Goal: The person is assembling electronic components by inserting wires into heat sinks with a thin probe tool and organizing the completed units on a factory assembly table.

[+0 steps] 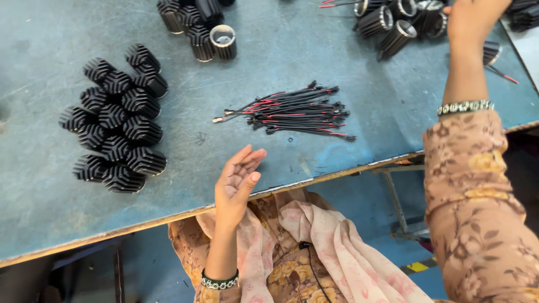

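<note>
Head view: left hand (238, 182) empty, fingers (251, 159) loosely apart, palm up, wire bundle (292, 112) just beyond fingertips. Right hand (474, 19) reaching into black finned housings (401, 25); grip unclear, probably picking one.

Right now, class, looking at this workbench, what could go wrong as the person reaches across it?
1. The right hand reaches among the black finned cylinders with metal rims; a knock might roll one off the blue table's edge nearby.
2. The sleeve could snag the bundle of thin red and black wires.
</note>
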